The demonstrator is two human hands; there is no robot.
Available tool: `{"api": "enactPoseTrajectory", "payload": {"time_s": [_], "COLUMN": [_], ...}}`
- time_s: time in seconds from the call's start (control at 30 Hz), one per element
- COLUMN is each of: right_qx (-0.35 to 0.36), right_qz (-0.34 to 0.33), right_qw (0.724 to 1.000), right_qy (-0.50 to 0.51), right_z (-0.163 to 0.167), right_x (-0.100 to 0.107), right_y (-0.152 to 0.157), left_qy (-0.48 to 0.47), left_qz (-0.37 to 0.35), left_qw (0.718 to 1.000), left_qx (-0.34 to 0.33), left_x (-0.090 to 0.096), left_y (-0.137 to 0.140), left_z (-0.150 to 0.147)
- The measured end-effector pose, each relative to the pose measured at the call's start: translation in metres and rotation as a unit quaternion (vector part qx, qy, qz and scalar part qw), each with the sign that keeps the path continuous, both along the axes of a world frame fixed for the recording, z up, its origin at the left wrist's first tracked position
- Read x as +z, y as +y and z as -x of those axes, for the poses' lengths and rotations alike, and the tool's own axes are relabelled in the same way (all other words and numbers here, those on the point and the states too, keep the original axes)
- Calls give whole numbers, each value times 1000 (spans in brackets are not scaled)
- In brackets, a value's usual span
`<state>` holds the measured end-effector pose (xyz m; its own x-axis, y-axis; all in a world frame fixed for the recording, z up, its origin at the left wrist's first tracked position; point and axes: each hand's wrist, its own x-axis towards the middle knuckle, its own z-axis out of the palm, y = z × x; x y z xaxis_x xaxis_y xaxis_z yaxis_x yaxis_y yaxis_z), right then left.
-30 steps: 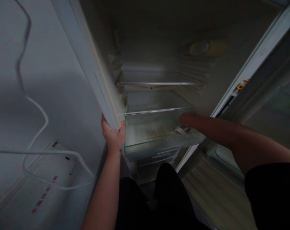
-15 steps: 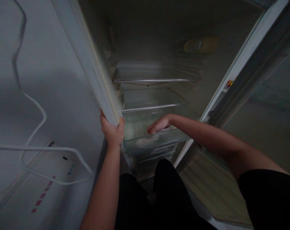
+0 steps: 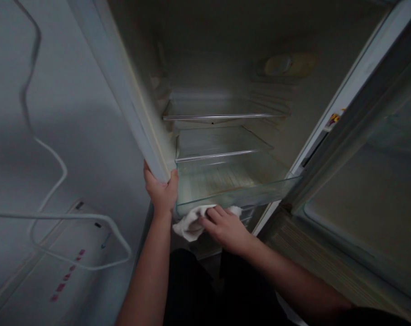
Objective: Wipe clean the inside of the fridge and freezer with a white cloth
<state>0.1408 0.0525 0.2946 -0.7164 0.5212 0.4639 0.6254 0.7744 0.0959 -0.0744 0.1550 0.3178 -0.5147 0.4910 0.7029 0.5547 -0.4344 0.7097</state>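
Observation:
My right hand [image 3: 224,226] is closed on a crumpled white cloth [image 3: 190,225], held against the outer front of a clear drawer [image 3: 266,194] in the fridge. The drawer is pulled partly out and its ribbed bottom shows. On the left, my left hand [image 3: 161,190] wraps round the front edge of the fridge's side wall [image 3: 151,149], thumb on the inner side and fingers on the outer side. Two glass shelves lie above the drawer: an upper one [image 3: 222,108] and a lower one [image 3: 222,142].
The fridge door [image 3: 368,203] stands open on the right. A yellowish lamp cover [image 3: 290,64] is on the inner right wall. At left, a white cable [image 3: 64,170] hangs before a white box [image 3: 38,271] with red print. My dark-clothed legs are below the drawer.
My right hand has come out of the drawer and moved down to its front face, with the white cloth now plainly in view. My left hand keeps its grip on the fridge edge.

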Motion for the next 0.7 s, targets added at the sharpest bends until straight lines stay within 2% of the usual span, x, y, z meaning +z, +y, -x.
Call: {"api": "enactPoseTrajectory", "payload": {"time_s": [0.1,0.23,0.3,0.43,0.6,0.7], "right_qx": [-147,-350,-424,-479,-502,-511], "right_qz": [16,48,74,123,131,150], "right_qw": [987,927,893,859,837,831], "right_qy": [57,126,135,131,173,160], "right_z": [-46,-119,-144,-156,-142,-128], "right_x": [-28,-28,-26,-35,-47,-48], "right_y": [14,21,21,23,37,44], "left_qy": [-3,-4,-7,-7,-14,-14], "left_qz": [10,19,22,23,29,27], "left_qw": [1000,1000,1000,1000,999,999], "left_qx": [-2,14,18,17,21,19], "left_x": [0,-1,-1,2,2,1], "left_y": [1,1,-1,-2,-3,-3], "left_z": [3,4,3,2,1,1]}}
